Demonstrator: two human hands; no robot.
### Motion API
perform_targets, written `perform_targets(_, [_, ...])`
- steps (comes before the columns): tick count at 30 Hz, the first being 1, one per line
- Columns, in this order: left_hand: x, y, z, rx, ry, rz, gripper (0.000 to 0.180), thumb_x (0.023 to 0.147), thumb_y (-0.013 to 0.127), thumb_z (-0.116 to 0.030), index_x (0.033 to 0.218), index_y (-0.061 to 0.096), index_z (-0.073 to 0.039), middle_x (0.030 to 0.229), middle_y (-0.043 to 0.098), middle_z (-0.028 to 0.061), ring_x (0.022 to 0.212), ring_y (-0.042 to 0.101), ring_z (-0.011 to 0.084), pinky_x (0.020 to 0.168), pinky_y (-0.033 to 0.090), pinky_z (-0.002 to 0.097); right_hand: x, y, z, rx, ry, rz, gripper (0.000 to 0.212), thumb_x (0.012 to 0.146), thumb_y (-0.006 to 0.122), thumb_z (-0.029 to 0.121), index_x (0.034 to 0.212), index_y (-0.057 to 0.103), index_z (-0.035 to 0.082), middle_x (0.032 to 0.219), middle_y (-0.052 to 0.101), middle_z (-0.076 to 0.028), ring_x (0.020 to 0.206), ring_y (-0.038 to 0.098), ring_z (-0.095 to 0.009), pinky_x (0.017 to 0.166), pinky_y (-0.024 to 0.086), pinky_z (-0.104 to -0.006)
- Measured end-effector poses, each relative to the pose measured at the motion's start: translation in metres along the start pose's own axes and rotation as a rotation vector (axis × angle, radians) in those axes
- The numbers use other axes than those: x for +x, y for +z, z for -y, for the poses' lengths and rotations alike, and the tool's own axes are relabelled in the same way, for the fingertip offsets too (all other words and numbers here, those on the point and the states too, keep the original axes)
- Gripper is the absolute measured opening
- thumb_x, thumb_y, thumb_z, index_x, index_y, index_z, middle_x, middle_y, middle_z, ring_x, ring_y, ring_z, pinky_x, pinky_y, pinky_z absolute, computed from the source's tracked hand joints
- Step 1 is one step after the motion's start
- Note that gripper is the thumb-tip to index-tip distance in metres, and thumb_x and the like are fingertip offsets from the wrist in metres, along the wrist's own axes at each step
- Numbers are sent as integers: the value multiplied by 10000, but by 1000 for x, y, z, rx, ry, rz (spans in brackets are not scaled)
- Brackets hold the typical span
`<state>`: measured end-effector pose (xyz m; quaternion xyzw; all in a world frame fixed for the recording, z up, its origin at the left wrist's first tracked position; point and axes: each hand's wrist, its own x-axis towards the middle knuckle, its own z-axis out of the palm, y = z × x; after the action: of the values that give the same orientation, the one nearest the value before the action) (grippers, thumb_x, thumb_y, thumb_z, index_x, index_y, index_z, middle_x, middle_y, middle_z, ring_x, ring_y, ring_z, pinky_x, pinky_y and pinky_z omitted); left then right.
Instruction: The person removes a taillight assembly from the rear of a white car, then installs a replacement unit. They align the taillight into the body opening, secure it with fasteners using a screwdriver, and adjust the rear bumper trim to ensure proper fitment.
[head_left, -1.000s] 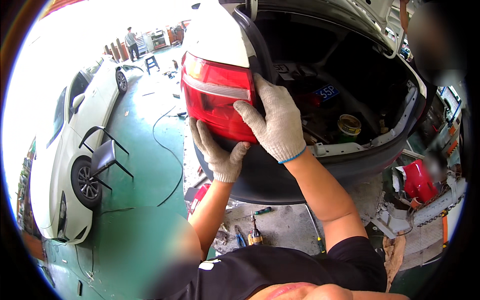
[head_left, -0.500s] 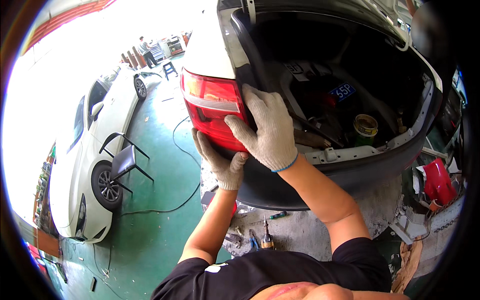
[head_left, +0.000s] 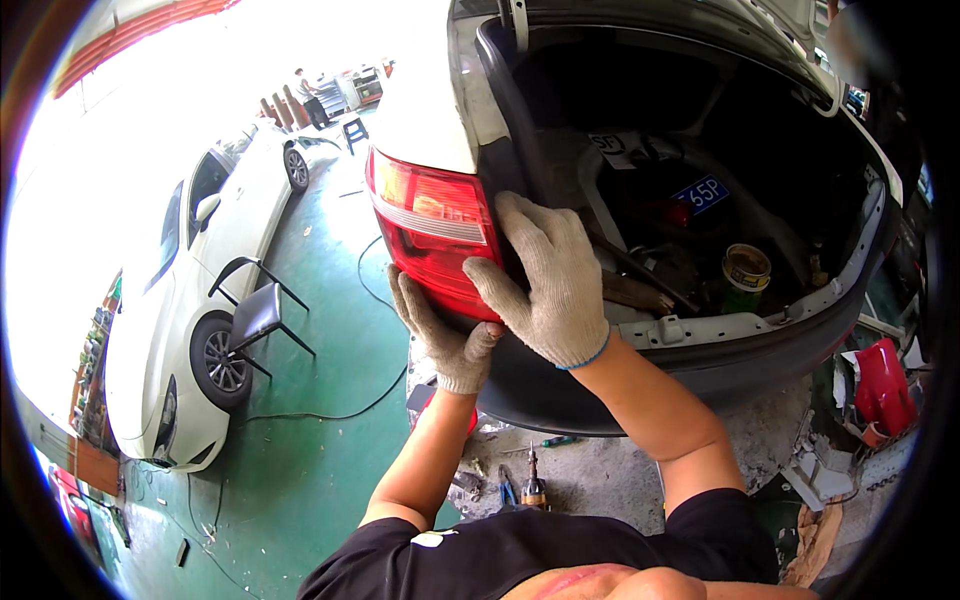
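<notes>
Green floor (head_left: 320, 440), white car (head_left: 165, 325) with chair (head_left: 257, 312) beside it | red light (head_left: 425, 215) at the back corner of the near car (head_left: 430, 125) | left hand (head_left: 440, 340): grip half curled, holds light's bottom | right hand (head_left: 553, 285): grip half open, holds light's inner side, thumb on front

Left of the tail light (head_left: 430, 228) a chair (head_left: 258, 312) was placed; right, a can (head_left: 746, 276) was contained in the trunk (head_left: 712, 331)

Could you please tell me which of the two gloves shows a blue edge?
The right glove: blue runs along its wrist end, while the left glove shows no blue there.
</notes>
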<state>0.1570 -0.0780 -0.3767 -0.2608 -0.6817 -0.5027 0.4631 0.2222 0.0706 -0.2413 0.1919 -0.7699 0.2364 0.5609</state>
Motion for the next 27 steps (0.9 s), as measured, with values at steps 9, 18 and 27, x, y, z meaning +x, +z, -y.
perform_targets(9, [11,2,2,-171,-29,-21,1092,1050,578,-726,1728,222,51,1769,268,308,1653,256,454,1340,209,544,-3,11,-9,-14,-43,-107,584,935,844,330,1377,639,7,1267,707,-186,1032,641,-405,930,545,-498])
perform_targets(18, [155,2,71,-933,-720,202,723,1175,413,-598,1614,508,-32,1596,596,108,1422,598,251,1216,463,421,-50,21,33,-174,298,-127,641,948,826,365,1455,620,31,1416,668,-179,1145,618,-415,1015,535,-505])
perform_targets(27, [205,2,104,-864,-876,349,759,1045,524,-758,1485,671,-157,1479,709,48,1317,624,191,1122,432,428,-66,21,47,-45,363,-155,548,982,791,254,1481,644,83,1507,648,-158,1214,603,-420,1058,537,-504])
